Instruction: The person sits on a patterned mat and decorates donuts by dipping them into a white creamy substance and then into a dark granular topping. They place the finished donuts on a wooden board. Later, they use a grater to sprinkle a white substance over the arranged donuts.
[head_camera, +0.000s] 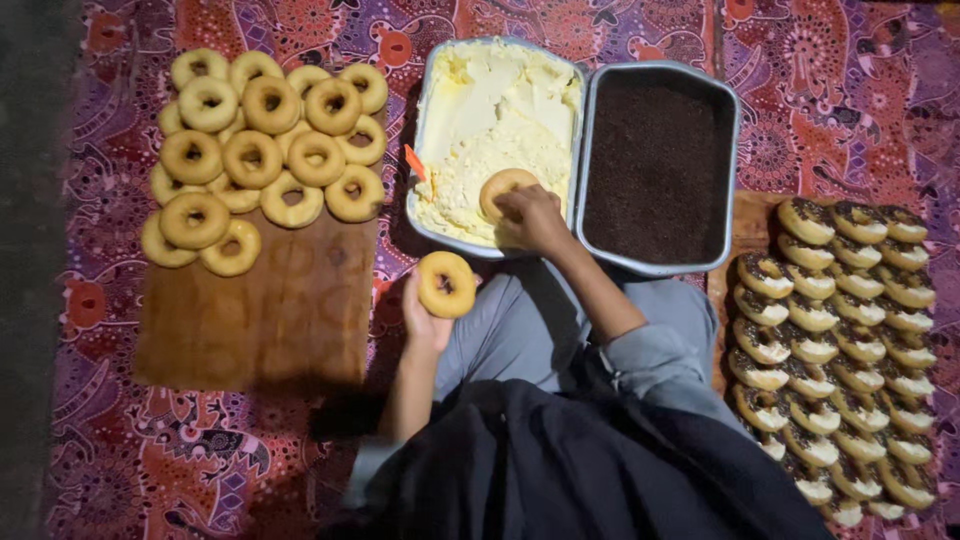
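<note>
My right hand (535, 218) presses a plain doughnut (505, 188) face down into the pale cream of a grey rectangular tray (498, 140). My left hand (425, 318) holds another plain ring doughnut (446, 284) just below that tray's front edge, above my knee. An orange spatula tip (414, 161) lies at the cream tray's left rim. Right beside it stands a second grey tray (657, 165) filled with dark chocolate sprinkles.
A pile of several plain doughnuts (262, 150) sits on a wooden board (265, 320) at the left. At the right, rows of cream-and-sprinkle topped doughnuts (845, 350) cover another board. A patterned red-purple cloth (830, 100) lies under everything. My grey-trousered legs (530, 330) and a dark garment fill the lower middle.
</note>
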